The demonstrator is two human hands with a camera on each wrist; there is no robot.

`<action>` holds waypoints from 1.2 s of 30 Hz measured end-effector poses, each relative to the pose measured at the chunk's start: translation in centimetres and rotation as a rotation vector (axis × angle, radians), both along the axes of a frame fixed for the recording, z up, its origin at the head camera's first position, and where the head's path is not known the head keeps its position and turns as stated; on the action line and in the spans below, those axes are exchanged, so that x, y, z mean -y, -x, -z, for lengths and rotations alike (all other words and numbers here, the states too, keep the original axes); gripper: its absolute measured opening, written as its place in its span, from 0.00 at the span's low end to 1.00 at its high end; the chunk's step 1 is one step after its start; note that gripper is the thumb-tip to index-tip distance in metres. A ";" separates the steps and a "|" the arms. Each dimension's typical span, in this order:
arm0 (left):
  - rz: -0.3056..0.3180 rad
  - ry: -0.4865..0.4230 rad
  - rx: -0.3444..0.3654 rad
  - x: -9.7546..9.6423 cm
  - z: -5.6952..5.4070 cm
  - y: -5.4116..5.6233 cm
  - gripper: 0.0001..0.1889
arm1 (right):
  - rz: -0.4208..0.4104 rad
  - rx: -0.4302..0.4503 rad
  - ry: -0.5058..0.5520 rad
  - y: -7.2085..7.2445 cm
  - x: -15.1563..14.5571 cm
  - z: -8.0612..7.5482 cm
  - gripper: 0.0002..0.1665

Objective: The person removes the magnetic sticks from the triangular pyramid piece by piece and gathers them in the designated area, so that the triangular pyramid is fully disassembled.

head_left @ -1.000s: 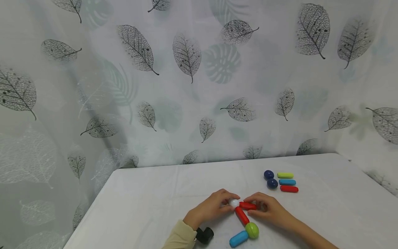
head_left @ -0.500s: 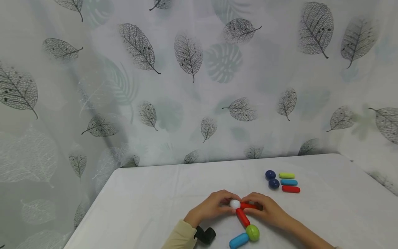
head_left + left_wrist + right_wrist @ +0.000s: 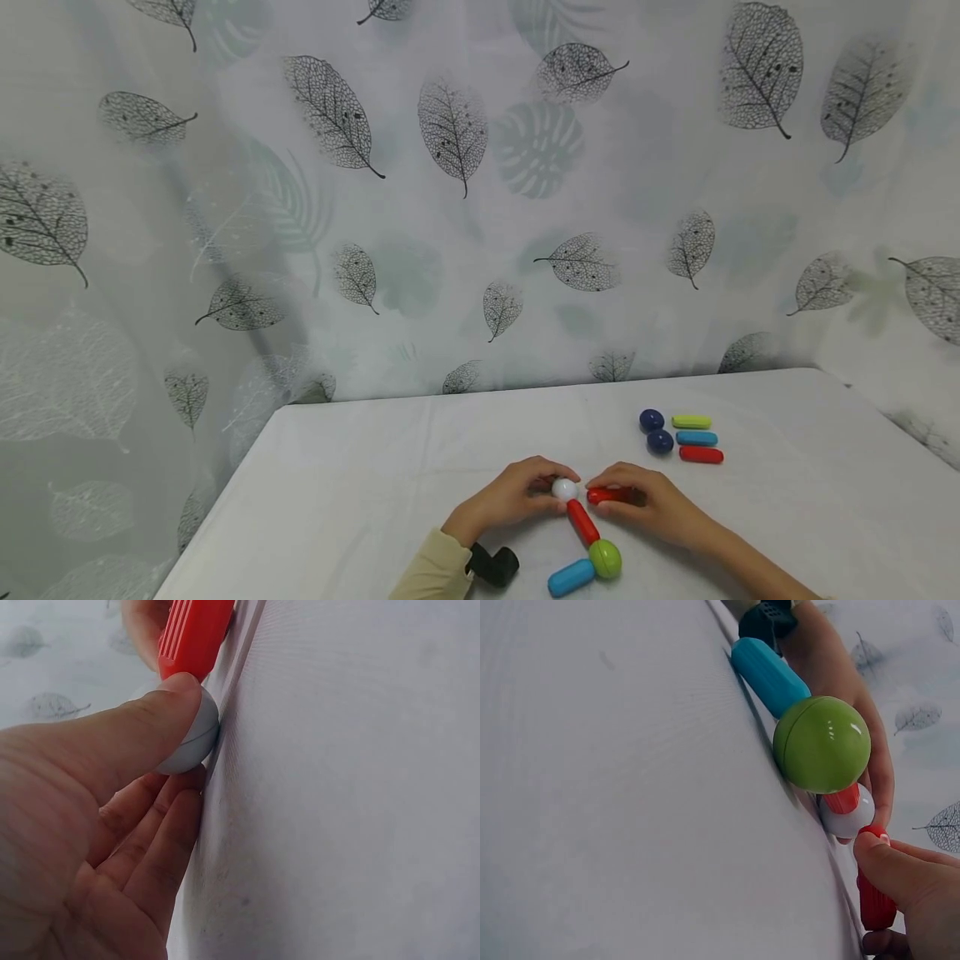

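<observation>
My left hand (image 3: 513, 497) pinches a white ball (image 3: 565, 489) between thumb and fingers; the left wrist view shows the thumb over the ball (image 3: 196, 739). From that ball a red ribbed rod (image 3: 582, 522) runs toward me to a green ball (image 3: 605, 558), and a blue rod (image 3: 572, 577) extends left from the green ball. My right hand (image 3: 654, 505) grips another red rod (image 3: 606, 495) by its sides, its near end pointing at the white ball across a small gap. In the right wrist view the thumb lies on this rod (image 3: 876, 896).
At the back right of the white-covered table (image 3: 375, 467) lie two dark blue balls (image 3: 659, 442), a lime rod (image 3: 691, 422), a blue rod (image 3: 696, 437) and a red rod (image 3: 701, 455). A black device (image 3: 495, 567) is on the left wrist. A leaf-print curtain (image 3: 450, 250) hangs behind.
The red rod in my right hand met the white ball earlier; now it has drawn back slightly to the right, leaving a gap. My left hand keeps its hold on the ball.
</observation>
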State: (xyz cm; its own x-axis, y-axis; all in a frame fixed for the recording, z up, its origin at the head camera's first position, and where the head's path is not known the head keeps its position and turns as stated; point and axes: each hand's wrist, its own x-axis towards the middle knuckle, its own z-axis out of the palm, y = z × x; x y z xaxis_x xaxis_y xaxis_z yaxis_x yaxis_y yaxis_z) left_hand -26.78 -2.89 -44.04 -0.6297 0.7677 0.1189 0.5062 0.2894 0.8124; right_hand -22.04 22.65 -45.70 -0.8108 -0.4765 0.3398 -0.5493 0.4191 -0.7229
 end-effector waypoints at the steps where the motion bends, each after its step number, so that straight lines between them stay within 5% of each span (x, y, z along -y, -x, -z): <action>1: -0.001 0.001 0.001 0.0 0.0 0.0 0.19 | 0.004 -0.001 0.006 -0.1 -0.2 -0.1 0.15; 12: -0.001 -0.011 0.011 0.1 0.0 0.1 0.20 | 0.058 -0.078 -0.004 -0.9 -2.6 -0.4 0.15; 26: -0.009 -0.028 0.030 0.5 0.3 0.0 0.20 | 0.258 -0.075 -0.139 -2.3 -6.8 -0.8 0.16; 36: 0.002 -0.051 0.067 0.3 0.2 -0.1 0.20 | 0.371 -0.212 -0.182 -2.3 -9.6 -0.7 0.18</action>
State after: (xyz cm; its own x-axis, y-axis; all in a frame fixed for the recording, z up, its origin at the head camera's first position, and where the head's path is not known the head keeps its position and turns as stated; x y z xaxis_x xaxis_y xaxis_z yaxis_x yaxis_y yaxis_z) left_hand -26.69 -3.15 -44.22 -0.6364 0.7627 0.1154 0.4507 0.2462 0.8581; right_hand -19.74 32.29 -44.99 -0.8597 -0.2343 0.4539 -0.4656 0.7249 -0.5077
